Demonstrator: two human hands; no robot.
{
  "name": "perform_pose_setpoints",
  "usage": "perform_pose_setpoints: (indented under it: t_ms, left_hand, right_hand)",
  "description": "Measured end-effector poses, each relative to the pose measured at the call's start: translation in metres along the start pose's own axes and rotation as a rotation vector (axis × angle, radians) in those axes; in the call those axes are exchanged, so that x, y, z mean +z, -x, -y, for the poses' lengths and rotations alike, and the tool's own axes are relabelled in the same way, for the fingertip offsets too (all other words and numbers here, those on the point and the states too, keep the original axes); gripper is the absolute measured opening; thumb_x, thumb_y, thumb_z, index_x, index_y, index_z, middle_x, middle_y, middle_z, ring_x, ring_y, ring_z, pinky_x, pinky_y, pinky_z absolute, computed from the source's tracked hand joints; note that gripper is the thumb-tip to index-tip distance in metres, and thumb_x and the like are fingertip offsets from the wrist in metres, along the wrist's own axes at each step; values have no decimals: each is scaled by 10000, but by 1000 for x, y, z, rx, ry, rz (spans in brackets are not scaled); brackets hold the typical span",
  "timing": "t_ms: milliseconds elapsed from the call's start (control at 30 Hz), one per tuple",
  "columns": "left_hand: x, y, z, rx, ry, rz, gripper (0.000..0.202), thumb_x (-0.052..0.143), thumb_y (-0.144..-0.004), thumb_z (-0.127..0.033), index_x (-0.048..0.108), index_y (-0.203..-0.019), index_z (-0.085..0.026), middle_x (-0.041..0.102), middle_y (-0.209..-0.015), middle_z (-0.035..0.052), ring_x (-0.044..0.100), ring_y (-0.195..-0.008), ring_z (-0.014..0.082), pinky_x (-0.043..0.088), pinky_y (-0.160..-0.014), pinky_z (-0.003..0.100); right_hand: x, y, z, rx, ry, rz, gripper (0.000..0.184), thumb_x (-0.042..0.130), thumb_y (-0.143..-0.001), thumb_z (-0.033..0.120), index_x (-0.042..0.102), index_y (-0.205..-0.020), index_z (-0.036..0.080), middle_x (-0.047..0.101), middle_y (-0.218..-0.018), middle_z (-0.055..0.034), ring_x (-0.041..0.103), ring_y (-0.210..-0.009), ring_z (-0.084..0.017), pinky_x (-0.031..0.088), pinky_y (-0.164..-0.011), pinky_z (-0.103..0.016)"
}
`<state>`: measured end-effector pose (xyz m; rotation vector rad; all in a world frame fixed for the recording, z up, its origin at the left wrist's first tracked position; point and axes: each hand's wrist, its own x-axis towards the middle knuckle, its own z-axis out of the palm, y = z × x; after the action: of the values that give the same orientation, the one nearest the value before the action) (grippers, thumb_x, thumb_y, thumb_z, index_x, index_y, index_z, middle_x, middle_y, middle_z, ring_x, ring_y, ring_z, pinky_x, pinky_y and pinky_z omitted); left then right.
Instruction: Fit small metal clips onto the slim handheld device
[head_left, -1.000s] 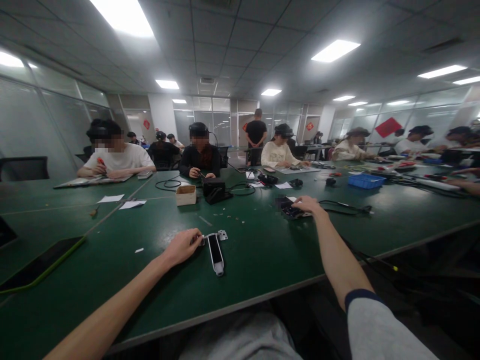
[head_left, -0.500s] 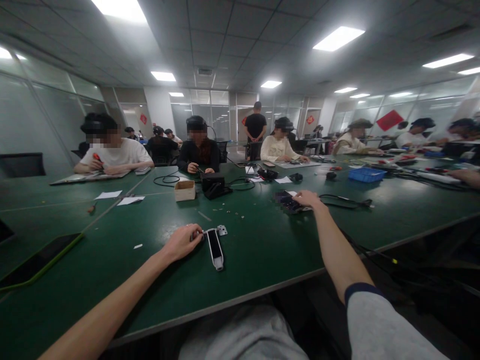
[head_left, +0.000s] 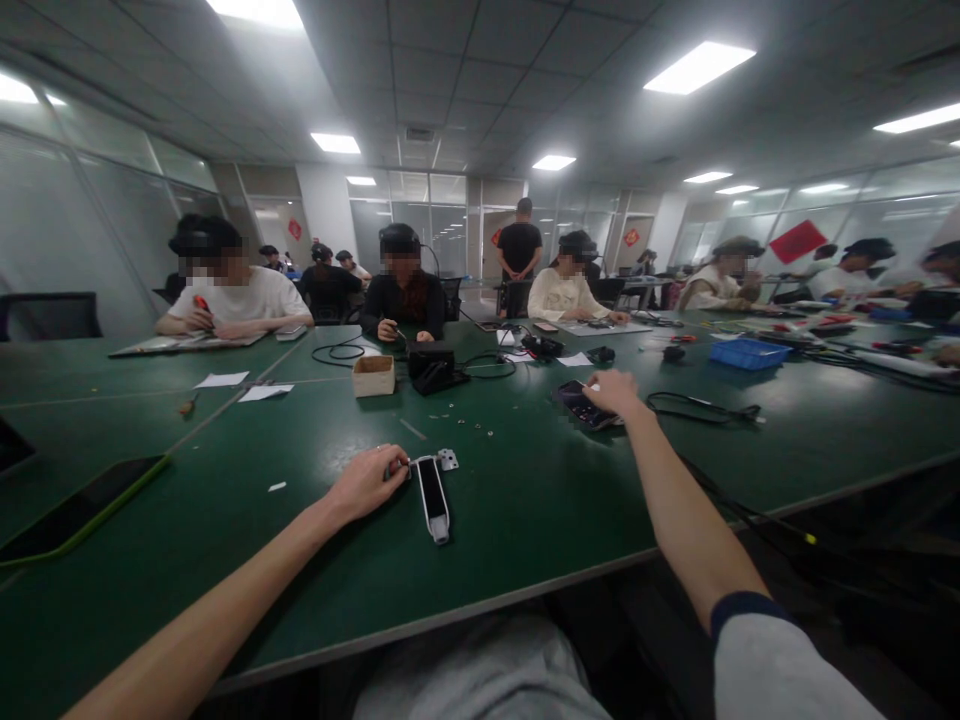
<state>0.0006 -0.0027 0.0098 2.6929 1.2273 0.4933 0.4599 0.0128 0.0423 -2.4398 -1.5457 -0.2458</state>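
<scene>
A slim white piece with a long black inset (head_left: 433, 490) lies on the table in front of me, a small metal plate (head_left: 448, 460) with holes at its far end. My left hand (head_left: 367, 480) rests on the tabletop, fingers curled round the far left end of that piece; the fingertips are partly hidden. Farther off to the right lies a dark flat object (head_left: 581, 408) with small light marks on it. Over its right side is my right hand (head_left: 615, 392), fingers bent together and pointing down at it. Anything between those fingertips is hidden.
Several small metal bits (head_left: 478, 427) lie beyond the white piece. Farther back stand a small cardboard box (head_left: 373, 377) and a black device (head_left: 431, 370). A blue basket (head_left: 748, 352) and a looped black cable (head_left: 701, 408) are right. A green-edged phone-like slab (head_left: 82, 510) lies left. Co-workers sit opposite.
The whole view has shifted slightly to the right in the picture. My right hand has risen a little at the knuckles over the dark object. My left hand stays by the white piece.
</scene>
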Motion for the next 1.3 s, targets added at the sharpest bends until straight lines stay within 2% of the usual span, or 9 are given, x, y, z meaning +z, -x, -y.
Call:
perform_pose_setpoints:
  t_ms: [100, 200, 267, 367, 467, 600, 833, 1100, 1300]
  left_hand:
    - [0, 0, -2, -12, -12, 12, 210, 429, -846, -309, 577, -918, -178, 605, -811, 42, 567, -720, 183, 421, -671, 288]
    - [2, -1, -4, -31, -18, 22, 189, 419, -848, -296, 554, -919, -184, 602, -827, 41, 570, -723, 179, 419, -671, 283]
    - [3, -1, -4, -47, -22, 35, 180, 406, -854, -291, 539, -920, -190, 598, -849, 40, 567, -707, 170, 417, -661, 277]
    - [4, -2, -4, -71, -34, 67, 164, 389, -857, -286, 516, -913, -198, 591, -869, 34, 560, -686, 157, 410, -646, 267]
    - [4, -3, -4, -90, -37, 99, 158, 367, -866, -285, 499, -906, -208, 585, -870, 26, 554, -680, 149, 397, -624, 258]
    - [5, -4, -4, -110, -38, 131, 160, 346, -873, -278, 488, -893, -207, 575, -860, 27, 548, -660, 146, 384, -600, 259]
    - [8, -6, -1, -142, -20, 158, 135, 360, -862, -267, 481, -888, -215, 575, -866, 17, 557, -678, 143, 379, -601, 255]
    - [4, -6, -4, -150, -28, 166, 122, 376, -853, -248, 481, -900, -208, 578, -887, 29, 557, -699, 149, 388, -613, 257]
    - [2, -3, -9, -119, -78, 105, 103, 404, -836, -217, 480, -902, -195, 586, -882, 41, 570, -739, 165, 401, -639, 265]
  right_hand:
    - [2, 22, 56, -359, -48, -32, 295, 499, -846, 316, 636, -1045, 148, 598, -1087, -142, 510, -1034, -262, 374, -883, -346]
    - [12, 52, 116, -741, -184, 12, 226, 479, -868, 272, 616, -1007, 158, 616, -998, -93, 539, -926, -195, 391, -839, -298]
    - [21, 69, 147, -890, -241, -8, 197, 485, -867, 245, 611, -990, 156, 614, -974, -83, 538, -889, -184, 397, -815, -305]
    - [31, 82, 173, -999, -330, -57, 189, 467, -882, 216, 605, -990, 147, 610, -979, -90, 530, -880, -185, 398, -795, -321]
    - [39, 81, 179, -974, -437, -74, 166, 472, -877, 190, 602, -971, 149, 612, -970, -89, 522, -894, -190, 398, -793, -331]
    - [45, 76, 176, -895, -527, -46, 140, 489, -867, 184, 598, -949, 154, 614, -961, -79, 518, -908, -190, 403, -785, -332]
    - [46, 77, 174, -850, -525, -12, 136, 497, -864, 184, 593, -958, 165, 607, -970, -76, 514, -933, -196, 406, -789, -343]
    - [50, 77, 175, -792, -498, -67, 144, 490, -858, 180, 604, -945, 165, 608, -959, -77, 501, -938, -204, 410, -789, -346]
    - [62, 63, 169, -600, -502, -116, 197, 435, -854, 146, 618, -927, 158, 613, -975, -80, 506, -942, -201, 402, -839, -342]
